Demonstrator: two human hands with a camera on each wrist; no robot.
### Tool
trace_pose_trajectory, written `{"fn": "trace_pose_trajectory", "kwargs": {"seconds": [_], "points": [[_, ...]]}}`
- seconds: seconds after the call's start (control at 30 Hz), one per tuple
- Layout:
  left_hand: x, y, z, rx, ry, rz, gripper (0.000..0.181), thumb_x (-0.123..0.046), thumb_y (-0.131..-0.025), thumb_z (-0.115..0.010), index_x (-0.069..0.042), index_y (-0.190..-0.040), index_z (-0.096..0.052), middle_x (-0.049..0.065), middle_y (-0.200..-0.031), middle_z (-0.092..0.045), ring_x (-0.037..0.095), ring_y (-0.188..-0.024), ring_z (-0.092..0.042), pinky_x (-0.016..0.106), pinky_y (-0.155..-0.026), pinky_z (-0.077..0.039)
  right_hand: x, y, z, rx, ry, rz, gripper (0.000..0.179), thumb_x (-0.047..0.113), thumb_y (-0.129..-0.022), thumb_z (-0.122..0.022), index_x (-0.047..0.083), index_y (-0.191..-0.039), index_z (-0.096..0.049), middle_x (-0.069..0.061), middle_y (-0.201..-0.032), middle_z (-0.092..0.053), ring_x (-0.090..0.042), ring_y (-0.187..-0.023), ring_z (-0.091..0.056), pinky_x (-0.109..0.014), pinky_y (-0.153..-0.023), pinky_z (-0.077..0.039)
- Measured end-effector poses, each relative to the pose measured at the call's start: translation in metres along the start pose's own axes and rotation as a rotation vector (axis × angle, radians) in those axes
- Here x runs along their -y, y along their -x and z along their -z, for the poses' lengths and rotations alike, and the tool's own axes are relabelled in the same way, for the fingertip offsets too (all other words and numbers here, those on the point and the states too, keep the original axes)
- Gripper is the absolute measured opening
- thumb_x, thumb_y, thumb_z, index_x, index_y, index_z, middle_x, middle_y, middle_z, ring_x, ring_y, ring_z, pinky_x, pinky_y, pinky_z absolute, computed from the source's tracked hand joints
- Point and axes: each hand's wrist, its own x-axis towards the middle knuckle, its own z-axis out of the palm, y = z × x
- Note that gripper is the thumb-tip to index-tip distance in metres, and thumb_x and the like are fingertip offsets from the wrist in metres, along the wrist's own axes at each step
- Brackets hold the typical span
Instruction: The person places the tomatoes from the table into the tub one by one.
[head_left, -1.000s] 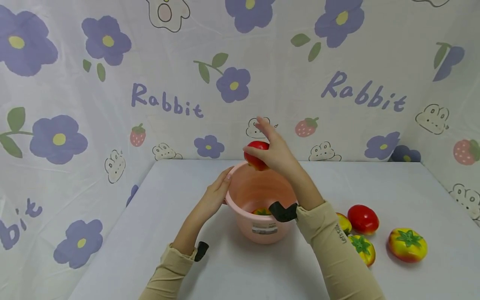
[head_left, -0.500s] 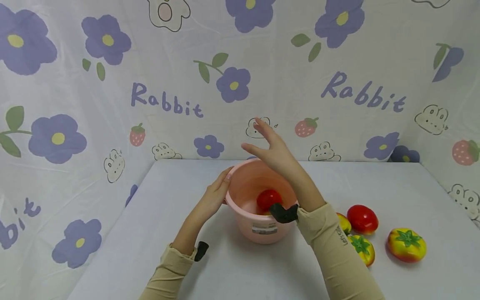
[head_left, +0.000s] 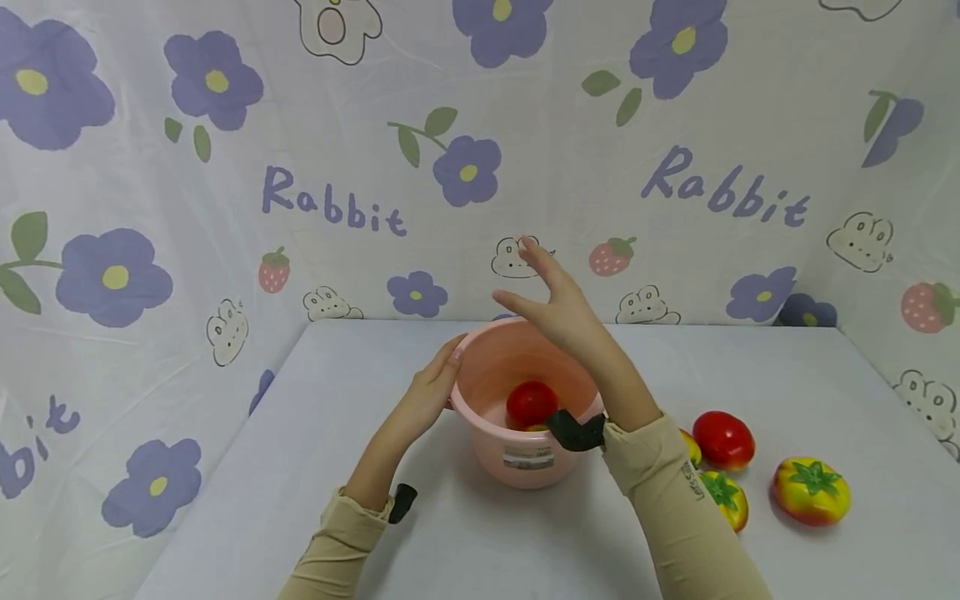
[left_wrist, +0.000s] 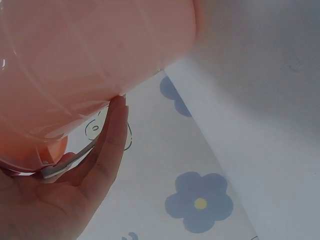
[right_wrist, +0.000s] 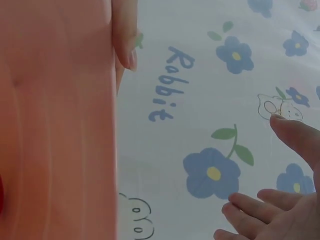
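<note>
A pink plastic bucket [head_left: 517, 462] stands on the white table. My left hand [head_left: 427, 396] holds it by the left side of its rim, and in the left wrist view the fingers [left_wrist: 107, 145] lie against the outer wall. Inside the bucket rests a red toy tomato [head_left: 531, 403], with a bit of a yellow one below it, mostly hidden. Over the bucket's right rim is my right hand [head_left: 564, 312], holding nothing, its thumb and fingers spread apart. The right wrist view also shows this open right hand [right_wrist: 280, 210] beside the bucket wall [right_wrist: 60, 125].
Right of the bucket lie more toy tomatoes: a red one [head_left: 724, 440], a yellow one with a green top [head_left: 724, 500], another yellow one [head_left: 812, 492], and one partly hidden by the right sleeve [head_left: 690, 500]. A flower-printed curtain [head_left: 360, 100] surrounds the table.
My right hand has let go of the red toy tomato, which dropped into the bucket and shifted slightly left there. The hand has since drifted a little right. My left hand stays in place.
</note>
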Motion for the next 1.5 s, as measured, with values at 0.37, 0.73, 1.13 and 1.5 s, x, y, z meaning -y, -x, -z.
{"fn": "trace_pose_trajectory", "kwargs": {"seconds": [0.37, 0.73, 1.13, 1.5], "points": [[-0.002, 0.001, 0.001, -0.01, -0.018, 0.016, 0.048, -0.045, -0.106, -0.03, -0.031, -0.152, -0.033, 0.012, -0.141, -0.055, 0.035, -0.107, -0.065, 0.039, -0.081, -0.058, -0.012, 0.005, 0.013, -0.032, 0.031, -0.019, 0.082, 0.037, -0.092, -0.066, 0.033, -0.156, -0.015, 0.0, -0.162, -0.028, -0.026, -0.152, -0.019, -0.065, -0.117, -0.018], [-0.001, 0.0, 0.0, -0.015, -0.018, 0.003, 0.048, -0.043, -0.106, -0.03, -0.029, -0.152, -0.032, 0.015, -0.141, -0.054, 0.036, -0.106, -0.065, 0.038, -0.079, -0.058, -0.023, 0.01, 0.027, -0.048, 0.038, -0.035, 0.083, 0.036, -0.092, -0.065, 0.032, -0.157, -0.013, -0.001, -0.163, -0.025, -0.028, -0.153, -0.017, -0.068, -0.116, -0.017], [-0.001, 0.001, 0.001, -0.018, -0.011, 0.007, 0.049, -0.045, -0.106, -0.03, -0.03, -0.152, -0.032, 0.013, -0.143, -0.053, 0.036, -0.109, -0.064, 0.04, -0.082, -0.058, -0.03, 0.018, 0.046, -0.078, 0.085, -0.058, 0.086, 0.038, -0.092, -0.064, 0.028, -0.158, -0.01, -0.004, -0.163, -0.023, -0.031, -0.152, -0.016, -0.071, -0.113, -0.019], [-0.001, 0.001, 0.0, -0.01, -0.014, 0.006, 0.049, -0.044, -0.106, -0.029, -0.029, -0.152, -0.032, 0.016, -0.142, -0.053, 0.037, -0.107, -0.065, 0.04, -0.082, -0.058, -0.046, 0.028, 0.058, -0.1, 0.098, -0.074, 0.087, 0.041, -0.092, -0.064, 0.024, -0.158, -0.01, -0.009, -0.163, -0.021, -0.035, -0.152, -0.016, -0.072, -0.111, -0.021]]}}
